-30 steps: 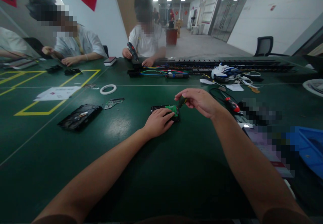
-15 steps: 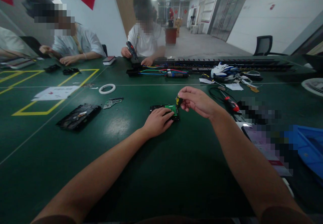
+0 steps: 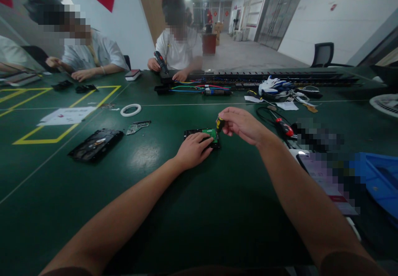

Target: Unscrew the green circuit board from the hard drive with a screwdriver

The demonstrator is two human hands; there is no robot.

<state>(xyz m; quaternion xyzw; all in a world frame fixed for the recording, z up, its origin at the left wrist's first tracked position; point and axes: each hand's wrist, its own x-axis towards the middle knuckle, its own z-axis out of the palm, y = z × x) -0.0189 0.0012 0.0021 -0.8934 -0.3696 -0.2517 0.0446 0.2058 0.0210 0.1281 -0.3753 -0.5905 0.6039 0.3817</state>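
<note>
In front of me on the green table lies a hard drive (image 3: 190, 132), a black case with a green circuit board (image 3: 210, 132) facing up. My left hand (image 3: 195, 148) rests across it, fingers over the board and thumb along the near edge, holding it down. My right hand (image 3: 241, 123) pinches a short yellow-and-black screwdriver (image 3: 220, 123) by its handle. The screwdriver points downward at the right end of the board; its tip is too small to make out. To the left lie a second black drive case (image 3: 96, 144) and a loose circuit board (image 3: 137, 127).
A white tape ring (image 3: 130, 110) and paper sheets (image 3: 66, 115) lie further left. On the right are a red-and-black screwdriver (image 3: 284, 127), a phone-like device (image 3: 323, 180) and a blue bin (image 3: 381, 180). Wires and gloves (image 3: 273, 86) lie beyond, where co-workers sit.
The view has shifted very slightly. Both hands keep their places on the hard drive and the screwdriver, with hardly any visible movement.
</note>
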